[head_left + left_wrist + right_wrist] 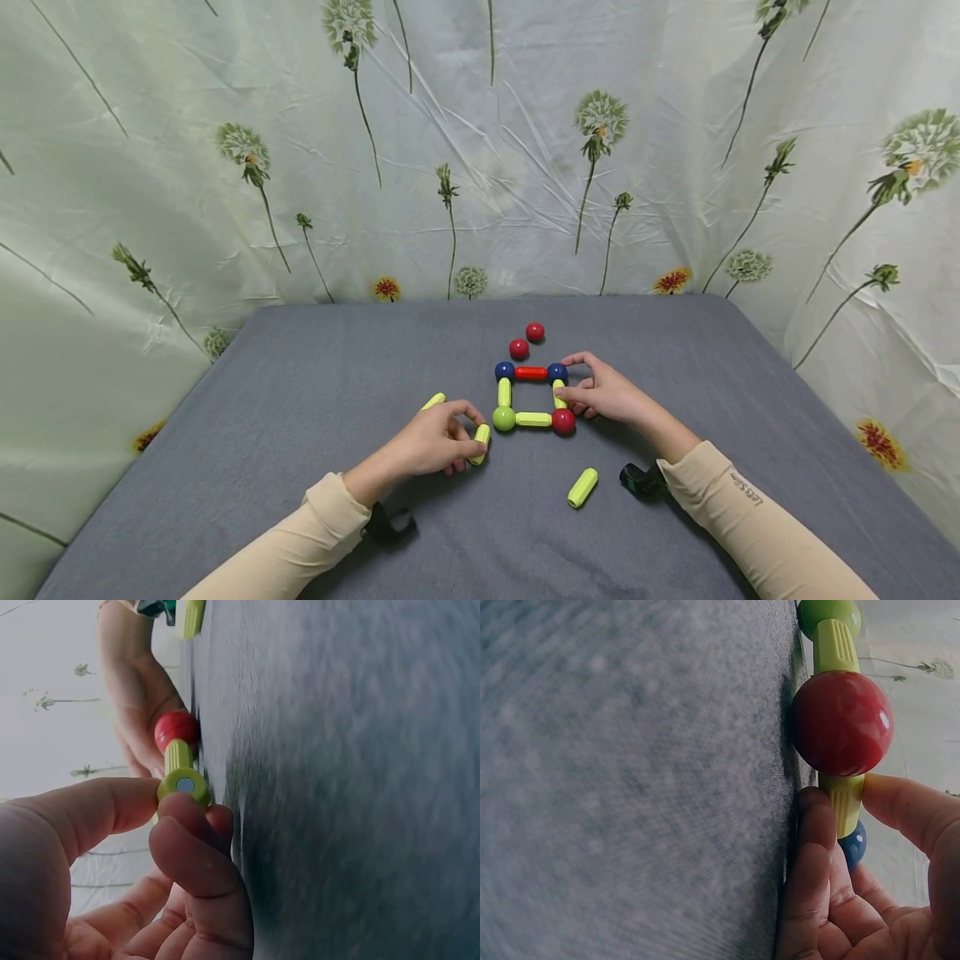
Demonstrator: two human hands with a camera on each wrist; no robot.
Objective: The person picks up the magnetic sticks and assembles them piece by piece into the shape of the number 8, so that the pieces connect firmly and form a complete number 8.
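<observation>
Presently, farthest from the back edge of the worktop [225,467], a loose yellow rod [582,488] lies untouched; a dark wrist mount [643,481] sits near it and could knock it if the right forearm draws back. Farther in, the left hand [427,443] pinches a lime rod [482,446] between thumb and fingers, a pale disc [185,785] visible in its end. Another short rod [433,402] lies partly hidden behind that hand, toward the left edge. The held piece is just beside, but apart from, the frame's green ball [504,418]; if the disc is magnetic, as I judge, it may snap on crooked when brought closer. A four-sided frame [533,419] lies about midway between the side edges, its red corner ball [563,422] at front right. The right hand [611,392] has thumb and fingers clamped on the right-side bar [559,397]; uneven pressure there could skew the square or part a joint. Beyond the red bar [531,373], two loose red balls [519,348] stand toward the back edge, liable to roll if bumped.
</observation>
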